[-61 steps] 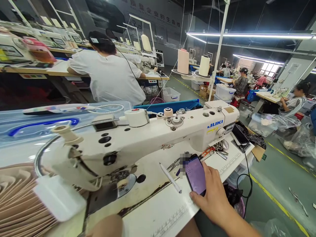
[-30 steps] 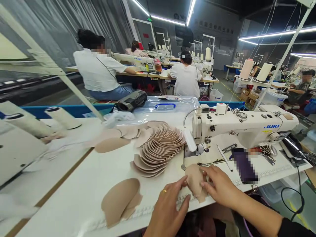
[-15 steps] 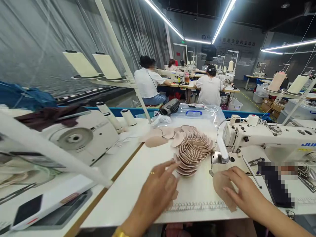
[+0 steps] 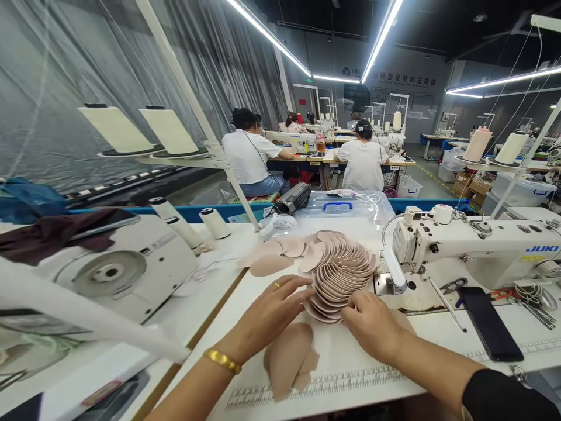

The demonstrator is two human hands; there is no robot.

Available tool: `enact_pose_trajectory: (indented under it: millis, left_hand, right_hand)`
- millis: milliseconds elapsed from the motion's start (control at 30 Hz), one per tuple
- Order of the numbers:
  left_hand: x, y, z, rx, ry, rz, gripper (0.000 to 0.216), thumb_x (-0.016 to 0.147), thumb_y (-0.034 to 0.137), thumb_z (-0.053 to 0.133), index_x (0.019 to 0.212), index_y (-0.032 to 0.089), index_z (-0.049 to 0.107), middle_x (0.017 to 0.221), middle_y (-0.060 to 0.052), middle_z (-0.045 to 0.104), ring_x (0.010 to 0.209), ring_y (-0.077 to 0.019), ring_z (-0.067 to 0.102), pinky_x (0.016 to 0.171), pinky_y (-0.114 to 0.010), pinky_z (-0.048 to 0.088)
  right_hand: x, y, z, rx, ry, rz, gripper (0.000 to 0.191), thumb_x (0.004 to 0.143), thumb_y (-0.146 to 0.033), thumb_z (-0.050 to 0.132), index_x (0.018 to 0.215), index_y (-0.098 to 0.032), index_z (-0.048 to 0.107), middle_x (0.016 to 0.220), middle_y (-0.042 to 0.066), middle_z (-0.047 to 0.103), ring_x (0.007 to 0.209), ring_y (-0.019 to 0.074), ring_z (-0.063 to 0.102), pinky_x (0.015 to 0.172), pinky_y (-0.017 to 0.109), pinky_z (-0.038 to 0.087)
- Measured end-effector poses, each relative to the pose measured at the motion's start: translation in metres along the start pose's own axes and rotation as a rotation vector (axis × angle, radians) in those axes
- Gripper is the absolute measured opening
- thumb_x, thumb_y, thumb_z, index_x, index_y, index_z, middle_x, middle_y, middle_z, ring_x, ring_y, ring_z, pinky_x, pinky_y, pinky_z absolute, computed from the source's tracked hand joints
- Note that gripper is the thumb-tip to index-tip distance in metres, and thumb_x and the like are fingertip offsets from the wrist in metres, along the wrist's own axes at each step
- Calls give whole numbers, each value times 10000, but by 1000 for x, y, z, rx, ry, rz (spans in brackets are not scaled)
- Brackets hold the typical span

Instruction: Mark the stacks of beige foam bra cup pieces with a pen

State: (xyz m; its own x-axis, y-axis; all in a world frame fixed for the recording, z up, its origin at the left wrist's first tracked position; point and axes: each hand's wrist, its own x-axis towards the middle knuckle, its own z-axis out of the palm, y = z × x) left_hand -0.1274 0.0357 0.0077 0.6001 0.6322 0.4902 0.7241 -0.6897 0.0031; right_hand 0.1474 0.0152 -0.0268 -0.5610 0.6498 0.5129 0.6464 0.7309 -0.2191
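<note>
A fanned stack of beige, rounded fabric pieces lies on the white table, left of the sewing machine. My left hand has its fingers stretched out, the tips touching the stack's left edge. At the stack's lower right edge is my right hand, its fingers curled in and closed; what is between the fingertips is hidden. Beneath my left hand lie loose beige pieces, partly overlapping, beside a printed ruler strip. Another beige piece shows partly behind my right wrist.
The white JUKI sewing machine stands on the right, with a white pen, a dark phone and thread snips before it. A clear plastic box is behind the stack. Thread cones stand left. Several people sit farther back.
My right hand has moved left from the piece near the machine to the stack's edge. Loose pieces now show below my left hand, whose fingers remain at the stack's left side. The view has shifted slightly.
</note>
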Motion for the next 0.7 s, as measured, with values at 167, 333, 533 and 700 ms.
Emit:
enact_pose_trajectory:
  millis: [167, 333, 533, 700]
  left_hand:
    - [3, -6, 7, 27, 35, 100, 309, 1002, 81, 459, 972, 256, 711, 1071, -58, 785, 972, -232, 699, 799, -349, 603]
    - [4, -5, 9, 46, 83, 108, 264, 1005, 83, 475, 928, 225, 683, 1191, -110, 753, 1032, -281, 675, 817, -419, 610]
    - [14, -14, 12, 29, 60, 125, 241, 1016, 114, 492, 916, 232, 676, 1307, -99, 738, 1199, -280, 674, 932, -440, 614]
    - [26, -23, 15, 8, 12, 167, 245, 1013, 122, 498, 864, 225, 663, 1280, -85, 773, 1233, -248, 678, 944, -379, 611]
  right_hand:
    - [-6, 6, -4, -3, 48, 53, 243, 946, -43, 541, 783, -206, 619, 875, 48, 633, 809, 212, 540, 672, 303, 383]
    - [-18, 19, -12, 18, 39, 135, 176, 920, -49, 620, 867, -217, 621, 844, 19, 665, 797, 205, 600, 702, 295, 430]
    - [-10, 26, -10, 0, 14, 159, 468, 849, -9, 667, 1275, -194, 603, 922, 40, 726, 835, 234, 649, 720, 315, 455]
    - [3, 24, -4, -39, 1, 118, 158, 906, -56, 636, 891, -209, 673, 855, 37, 696, 818, 224, 621, 695, 313, 398]
